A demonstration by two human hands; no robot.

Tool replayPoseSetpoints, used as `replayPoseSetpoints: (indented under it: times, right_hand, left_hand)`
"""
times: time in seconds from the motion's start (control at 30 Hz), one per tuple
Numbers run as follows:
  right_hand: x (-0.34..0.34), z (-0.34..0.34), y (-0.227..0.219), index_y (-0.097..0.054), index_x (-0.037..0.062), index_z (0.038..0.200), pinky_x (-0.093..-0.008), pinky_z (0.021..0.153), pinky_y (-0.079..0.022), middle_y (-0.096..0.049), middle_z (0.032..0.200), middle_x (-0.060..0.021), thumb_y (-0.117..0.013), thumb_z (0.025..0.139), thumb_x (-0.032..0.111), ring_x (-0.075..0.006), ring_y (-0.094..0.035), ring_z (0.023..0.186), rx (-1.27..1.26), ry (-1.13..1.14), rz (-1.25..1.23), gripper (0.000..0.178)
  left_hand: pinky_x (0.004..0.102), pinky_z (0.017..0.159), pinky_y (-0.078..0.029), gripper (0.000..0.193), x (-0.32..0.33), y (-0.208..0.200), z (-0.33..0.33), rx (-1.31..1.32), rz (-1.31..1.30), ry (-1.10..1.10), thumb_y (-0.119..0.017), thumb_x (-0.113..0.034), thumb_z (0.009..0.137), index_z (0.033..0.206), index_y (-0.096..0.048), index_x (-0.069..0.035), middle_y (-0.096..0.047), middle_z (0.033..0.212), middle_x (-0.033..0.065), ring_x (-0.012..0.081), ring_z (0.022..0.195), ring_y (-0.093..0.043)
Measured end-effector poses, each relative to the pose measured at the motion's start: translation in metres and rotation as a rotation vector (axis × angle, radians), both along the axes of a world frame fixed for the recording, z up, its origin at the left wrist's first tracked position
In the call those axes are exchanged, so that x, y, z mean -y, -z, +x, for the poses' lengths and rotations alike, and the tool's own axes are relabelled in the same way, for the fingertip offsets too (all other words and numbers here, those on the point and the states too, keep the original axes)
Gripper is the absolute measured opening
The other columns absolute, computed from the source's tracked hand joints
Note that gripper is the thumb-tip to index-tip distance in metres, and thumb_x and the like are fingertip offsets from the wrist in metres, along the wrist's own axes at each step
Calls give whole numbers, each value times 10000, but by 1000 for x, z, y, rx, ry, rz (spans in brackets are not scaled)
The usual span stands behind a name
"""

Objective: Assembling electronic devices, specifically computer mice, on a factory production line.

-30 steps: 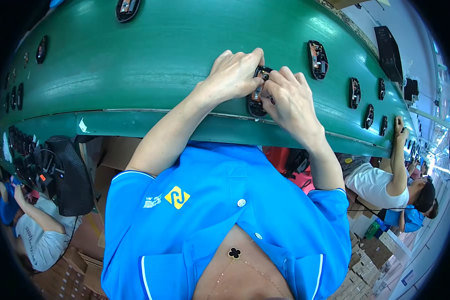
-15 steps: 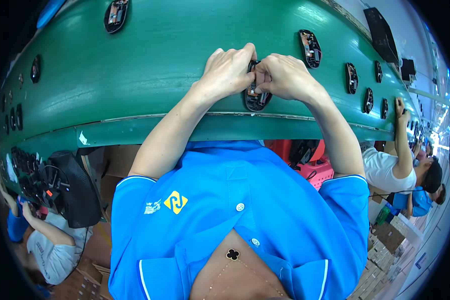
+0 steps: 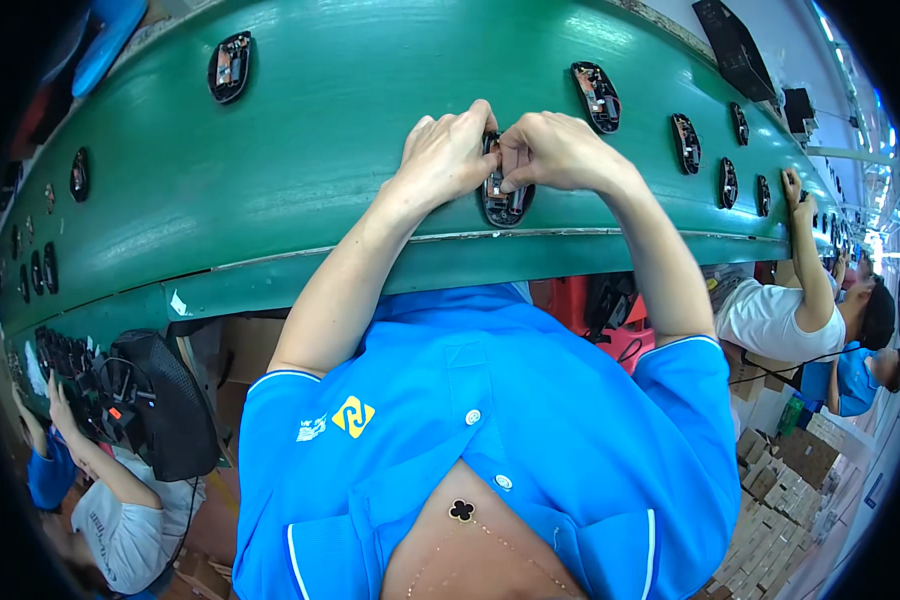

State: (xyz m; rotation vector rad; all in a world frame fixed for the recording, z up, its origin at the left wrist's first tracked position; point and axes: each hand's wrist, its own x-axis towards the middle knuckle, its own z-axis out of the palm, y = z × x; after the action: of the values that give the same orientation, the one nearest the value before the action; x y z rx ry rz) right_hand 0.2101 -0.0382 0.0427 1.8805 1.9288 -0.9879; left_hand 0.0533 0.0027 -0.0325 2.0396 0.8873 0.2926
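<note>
An opened computer mouse (image 3: 507,207), its dark shell exposing an orange-brown circuit board, lies on the green worktop near the edge in front of me. My left hand (image 3: 448,155) is closed at its left and far side, with the thumb over the shell. From the right, my right hand (image 3: 560,150) bends over the same mouse, its thumb and curled fingers at the board. Whether those fingers pinch a small part is hidden. The far end of the mouse is mostly covered by my fingers.
Other opened mice lie on the green worktop (image 3: 320,130), one at far left (image 3: 230,68), another (image 3: 596,97) just beyond my right hand, several further right. A black bag (image 3: 165,400) hangs below left. Co-workers' arms reach in at both sides, including a hand (image 3: 790,188) at right.
The view has tilted slightly, so the worktop and surrounding mice appear shifted. Both hands stay on the same mouse; my right fingers have moved a little, showing more of the board.
</note>
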Motion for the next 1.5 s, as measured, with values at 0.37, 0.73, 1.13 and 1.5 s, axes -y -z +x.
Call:
replayPoseSetpoints:
  times: [0.37, 0.73, 1.13, 1.5]
  right_hand:
    - [98, -11, 55, -670, 16, 1190, -228, 722, -452, -616, 1024, -53, -718, 891, 118, -112, -551, 842, -605, 755, 454, 319]
    - [58, -68, 28, -641, 5, 1250, -305, 765, -493, -599, 1062, -92, -753, 843, 108, -190, -557, 867, -888, 442, 853, 435]
    - [35, -97, 39, -675, 104, 1245, -331, 809, -483, -580, 1192, -85, -777, 782, 79, -225, -533, 967, -879, 114, 1094, 475]
    - [30, -102, 41, -685, 117, 1230, -338, 827, -490, -576, 1195, -85, -761, 803, 86, -224, -530, 973, -942, 77, 1110, 435]
  left_hand:
    - [279, 588, -444, 299, -6, 15, -18, 251, -263, -32, -736, -70, 814, 1080, -606, -28, -624, 778, 39, 134, 644, -567]
    - [232, 703, -451, 338, -26, 10, -49, 1017, -910, -74, -709, -15, 847, 1154, -569, -32, -587, 925, 69, 133, 795, -538]
    - [320, 664, -472, 318, -44, 25, -46, 1752, -1586, 431, -556, -198, 953, 1216, -552, -20, -549, 921, 110, 201, 814, -521]
    - [326, 661, -475, 352, -47, 20, -47, 1759, -1668, 556, -545, -218, 946, 1231, -553, -11, -541, 935, 115, 207, 826, -517]
